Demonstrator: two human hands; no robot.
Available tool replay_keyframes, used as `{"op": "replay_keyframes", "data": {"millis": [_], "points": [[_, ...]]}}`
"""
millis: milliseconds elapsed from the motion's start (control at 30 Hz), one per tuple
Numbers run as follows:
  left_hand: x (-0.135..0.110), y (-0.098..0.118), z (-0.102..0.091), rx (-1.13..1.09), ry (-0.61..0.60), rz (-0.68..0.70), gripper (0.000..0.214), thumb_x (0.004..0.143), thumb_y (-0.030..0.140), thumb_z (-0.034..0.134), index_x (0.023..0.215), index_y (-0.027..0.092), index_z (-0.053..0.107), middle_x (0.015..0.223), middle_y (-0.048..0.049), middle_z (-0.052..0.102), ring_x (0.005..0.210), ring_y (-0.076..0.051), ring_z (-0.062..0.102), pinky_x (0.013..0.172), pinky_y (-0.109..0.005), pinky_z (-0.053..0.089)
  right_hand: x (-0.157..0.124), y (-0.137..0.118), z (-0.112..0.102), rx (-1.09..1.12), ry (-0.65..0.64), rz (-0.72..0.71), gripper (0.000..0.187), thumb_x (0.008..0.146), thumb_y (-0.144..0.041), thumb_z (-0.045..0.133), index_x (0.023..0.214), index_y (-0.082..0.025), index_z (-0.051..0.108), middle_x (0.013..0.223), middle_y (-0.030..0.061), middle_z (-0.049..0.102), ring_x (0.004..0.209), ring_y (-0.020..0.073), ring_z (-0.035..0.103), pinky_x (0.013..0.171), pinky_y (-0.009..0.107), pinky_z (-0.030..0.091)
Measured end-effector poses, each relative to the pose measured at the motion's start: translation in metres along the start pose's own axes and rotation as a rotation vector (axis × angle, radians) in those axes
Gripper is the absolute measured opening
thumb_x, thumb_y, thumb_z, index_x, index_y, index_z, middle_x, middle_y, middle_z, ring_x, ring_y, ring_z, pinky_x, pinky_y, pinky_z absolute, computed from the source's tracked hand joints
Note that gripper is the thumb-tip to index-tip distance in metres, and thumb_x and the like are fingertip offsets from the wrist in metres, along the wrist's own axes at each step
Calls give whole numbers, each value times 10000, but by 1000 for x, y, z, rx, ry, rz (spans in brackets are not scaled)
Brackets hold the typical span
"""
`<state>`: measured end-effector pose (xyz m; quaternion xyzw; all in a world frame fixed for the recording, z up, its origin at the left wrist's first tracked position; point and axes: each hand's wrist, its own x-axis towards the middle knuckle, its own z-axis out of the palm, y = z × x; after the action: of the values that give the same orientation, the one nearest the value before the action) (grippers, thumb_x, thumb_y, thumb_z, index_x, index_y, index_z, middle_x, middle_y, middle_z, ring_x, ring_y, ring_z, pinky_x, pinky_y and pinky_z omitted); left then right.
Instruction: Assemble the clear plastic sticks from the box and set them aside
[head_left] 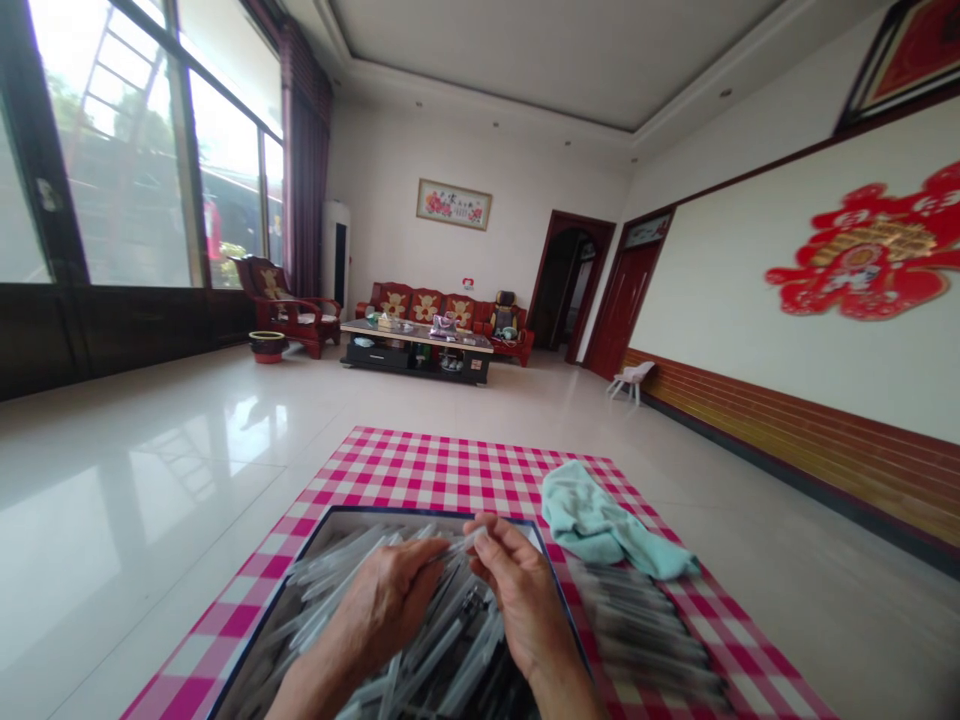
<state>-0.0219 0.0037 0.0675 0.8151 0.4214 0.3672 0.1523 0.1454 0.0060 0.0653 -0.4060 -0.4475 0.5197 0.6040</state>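
My left hand (390, 600) and my right hand (521, 600) meet above a dark-rimmed tray (420, 512), and their fingers pinch a thin clear plastic tube (461, 544) between them. Below them, a heap of similar loose tubes (442, 650) fills the tray, partly hidden by my hands. To the right of the tray lies a motion-blurred row of grey-and-clear tubes (645, 630). The tray and row rest on a pink-and-white checked cloth (420, 470).
A crumpled teal towel (600, 525) lies on the cloth beyond the row of tubes. The cloth sits on a glossy tiled floor (135, 480). Far ahead stand a low coffee table (416, 350) and a red wooden sofa (427, 305).
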Motion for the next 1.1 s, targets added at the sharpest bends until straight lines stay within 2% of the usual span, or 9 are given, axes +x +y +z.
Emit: {"op": "replay_keyframes", "data": {"millis": [133, 333, 533, 667, 900, 1100], "points": [[0, 3, -2, -19, -18, 5, 250, 937, 222, 388, 840, 199, 617, 691, 6, 645, 610, -121, 564, 603, -224, 363, -1, 0, 1, -18, -22, 0, 220, 715, -354, 746, 867, -199, 712, 873, 6, 689, 745, 146, 611, 729, 252, 489], [0, 3, -5, 12, -54, -25, 289, 948, 231, 362, 819, 192, 617, 619, 26, 584, 544, -107, 483, 563, -230, 320, -3, -3, 3, -66, -86, 30, 267, 727, -375, 731, 931, -204, 719, 931, 28, 719, 850, 192, 646, 786, 288, 498], [0, 2, -4, 72, -58, -22, 346, 969, 275, 330, 734, 196, 571, 599, 23, 568, 538, -108, 482, 572, -232, 319, -3, -2, 4, -54, -24, 26, 322, 671, -389, 781, 905, -183, 702, 857, 35, 734, 780, 195, 669, 790, 320, 519], [1, 1, -2, 101, -24, 21, 351, 967, 263, 325, 710, 197, 556, 619, 8, 579, 569, -118, 517, 584, -235, 326, 0, 3, -1, -115, -11, 22, 329, 687, -412, 770, 915, -185, 699, 789, 16, 709, 733, 195, 661, 766, 336, 529], [-2, -1, -3, 166, -60, 67, 317, 970, 239, 335, 743, 206, 552, 655, 11, 574, 601, -122, 551, 585, -241, 326, -1, -5, -8, -314, -121, -43, 239, 763, -407, 697, 849, -184, 691, 699, -8, 657, 682, 174, 615, 676, 267, 476], [-4, 1, -2, 285, -102, 74, 284, 978, 219, 316, 795, 223, 534, 688, 16, 568, 596, -129, 557, 559, -258, 309, -2, -11, -10, -278, -163, 21, 171, 755, -345, 694, 766, -177, 671, 659, -35, 617, 630, 140, 575, 633, 232, 455]]}}
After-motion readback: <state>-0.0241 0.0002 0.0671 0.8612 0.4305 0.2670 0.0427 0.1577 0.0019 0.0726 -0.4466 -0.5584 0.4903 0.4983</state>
